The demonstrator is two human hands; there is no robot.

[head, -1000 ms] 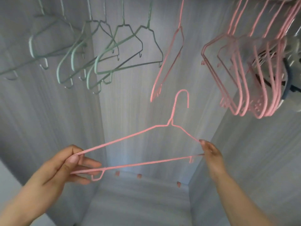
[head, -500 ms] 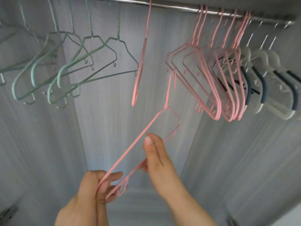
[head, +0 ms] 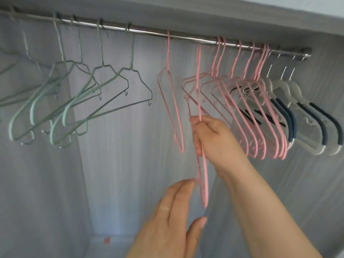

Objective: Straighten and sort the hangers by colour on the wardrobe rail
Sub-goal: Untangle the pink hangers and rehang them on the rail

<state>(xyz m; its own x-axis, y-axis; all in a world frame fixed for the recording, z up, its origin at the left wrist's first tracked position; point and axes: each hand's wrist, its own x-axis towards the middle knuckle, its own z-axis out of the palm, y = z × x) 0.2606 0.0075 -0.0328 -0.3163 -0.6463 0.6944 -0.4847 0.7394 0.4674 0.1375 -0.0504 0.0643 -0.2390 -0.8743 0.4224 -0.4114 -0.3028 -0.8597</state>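
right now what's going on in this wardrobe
A person is sorting hangers on the rail. The right hand grips a pink wire hanger, its hook up at the rail between a lone pink hanger and the pink bunch; whether it is hooked on is unclear. The left hand is open below it, not holding. Green hangers hang on the left, white and navy ones far right.

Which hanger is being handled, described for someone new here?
Follow the metal wardrobe rail rightward past the green wire hangers. Before the crowded pink wire hangers is a pink wire hanger seen edge-on; unlike its neighbours, it is gripped by the right hand.
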